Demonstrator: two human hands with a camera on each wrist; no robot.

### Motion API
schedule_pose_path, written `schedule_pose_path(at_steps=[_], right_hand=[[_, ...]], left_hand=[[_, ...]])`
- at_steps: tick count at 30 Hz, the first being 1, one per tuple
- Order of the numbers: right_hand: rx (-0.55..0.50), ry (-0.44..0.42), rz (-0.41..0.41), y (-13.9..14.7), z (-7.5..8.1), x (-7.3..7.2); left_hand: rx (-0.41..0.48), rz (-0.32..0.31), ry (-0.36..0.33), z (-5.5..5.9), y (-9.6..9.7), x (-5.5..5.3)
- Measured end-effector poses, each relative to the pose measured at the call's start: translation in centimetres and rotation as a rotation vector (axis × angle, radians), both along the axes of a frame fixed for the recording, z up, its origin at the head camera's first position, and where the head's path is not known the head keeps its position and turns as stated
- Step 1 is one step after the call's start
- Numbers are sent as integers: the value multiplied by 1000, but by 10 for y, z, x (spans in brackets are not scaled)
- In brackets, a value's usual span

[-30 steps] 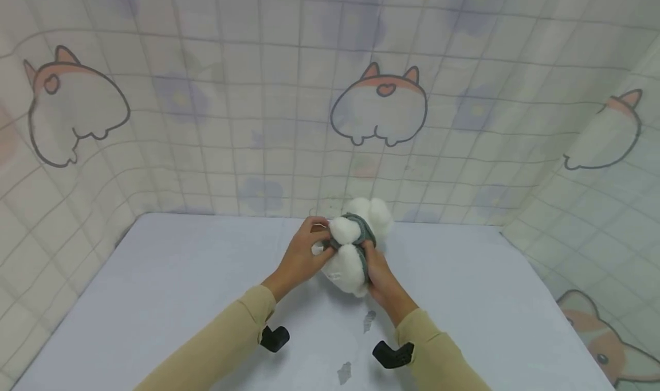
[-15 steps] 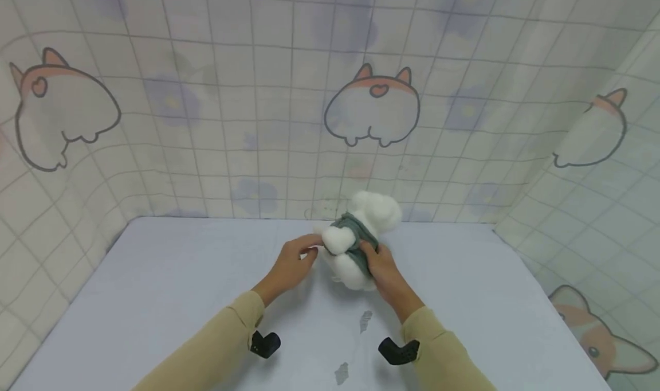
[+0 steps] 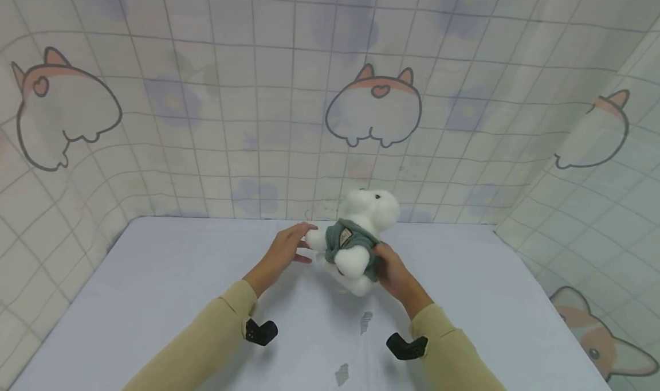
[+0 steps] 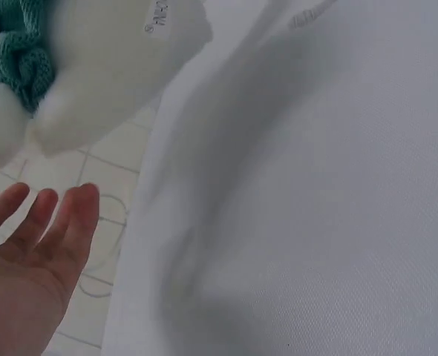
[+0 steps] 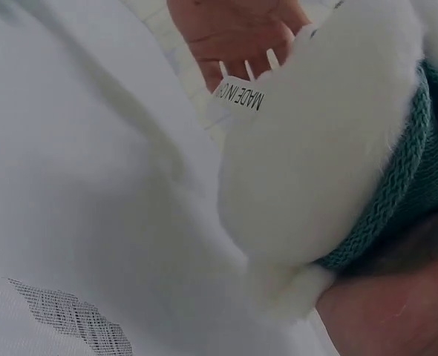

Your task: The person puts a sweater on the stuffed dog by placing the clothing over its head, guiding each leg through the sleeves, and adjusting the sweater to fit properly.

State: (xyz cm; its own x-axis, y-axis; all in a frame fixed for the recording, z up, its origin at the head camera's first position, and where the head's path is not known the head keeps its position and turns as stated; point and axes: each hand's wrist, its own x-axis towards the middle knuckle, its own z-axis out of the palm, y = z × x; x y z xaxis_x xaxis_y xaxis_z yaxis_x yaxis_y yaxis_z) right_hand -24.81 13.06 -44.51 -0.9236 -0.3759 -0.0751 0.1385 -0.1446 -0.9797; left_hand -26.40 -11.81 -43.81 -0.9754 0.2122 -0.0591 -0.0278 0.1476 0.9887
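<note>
A white plush toy animal [image 3: 384, 212] in a green knitted sweater [image 3: 335, 235] is held tilted above the far part of the table, dark eyes toward the top. My right hand [image 3: 394, 272] grips its side at the sweater, thumb on the knit in the head view. My left hand [image 3: 282, 249] is beside the toy's outstretched paw [image 3: 316, 239], fingertips right at it. In the left wrist view that hand [image 4: 37, 259] shows spread, loosely bent fingers with nothing in them. A white printed tag [image 5: 240, 95] sticks out from the toy's fur in the right wrist view.
The white table [image 3: 196, 276] ends just behind the toy at a patterned curtain [image 3: 258, 93] with cartoon corgis, which also runs along both sides. Two grey patches [image 3: 366, 322] mark the tabletop in front. Each sleeve carries a black wrist device [image 3: 262, 332].
The toy has turned over in my right hand, so its eyes and the sweater's label now show. My left hand has let go of it and moved left, fingers opening.
</note>
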Motion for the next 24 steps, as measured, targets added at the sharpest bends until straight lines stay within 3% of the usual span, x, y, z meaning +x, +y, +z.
schedule_pose_path(at_steps=[2,6,10,13,16,18,21,24], right_hand=[[-23,-24,7,1,0,2],[-54,-30,61,0,3,7],[-55,-11,109,-4,4,7],[-27,12,102,-6,3,5],[13,66,85,-7,3,3],[57,109,53,-7,4,1],[169,191,-54,-7,7,-3],[301,230,-222,-8,10,-5]], left_hand=[[52,-73,-88,0,1,0],[117,-270,-193,0,3,5],[177,-451,-240,1,5,9],[219,-506,-246,2,6,11],[243,-500,-232,2,7,11],[250,-459,-225,2,6,10],[249,-357,-201,1,5,9],[245,-219,-170,1,4,7]])
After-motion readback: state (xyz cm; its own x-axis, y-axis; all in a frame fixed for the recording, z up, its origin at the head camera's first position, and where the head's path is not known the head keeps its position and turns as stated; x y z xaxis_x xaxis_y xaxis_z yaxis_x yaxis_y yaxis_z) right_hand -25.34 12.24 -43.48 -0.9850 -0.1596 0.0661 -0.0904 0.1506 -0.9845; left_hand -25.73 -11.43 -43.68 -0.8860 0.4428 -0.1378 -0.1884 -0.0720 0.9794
